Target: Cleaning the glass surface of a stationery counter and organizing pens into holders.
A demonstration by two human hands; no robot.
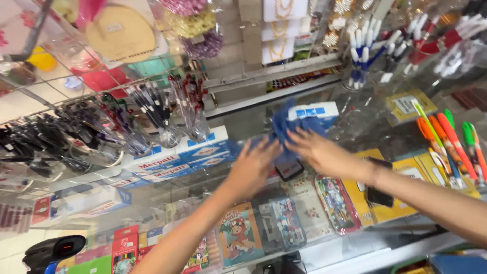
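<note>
A crumpled blue cloth [290, 126] lies on the glass counter top [355, 127]. My left hand [253, 166] rests flat on the glass with its fingertips on the cloth's lower left edge. My right hand [318, 151] lies beside it, fingers spread over the cloth's lower right part. Neither hand clearly grips it. A white and blue box [313, 111] sits just behind the cloth. A small dark device [289, 169] lies on the glass under the hands.
Clear cups of pens [152, 114] stand at the left, and a cup of blue and white pens [362, 56] at the back right. Orange and green markers [449, 137] lie at the right. White and blue boxes [177, 157] and colourful books [241, 233] show through the glass.
</note>
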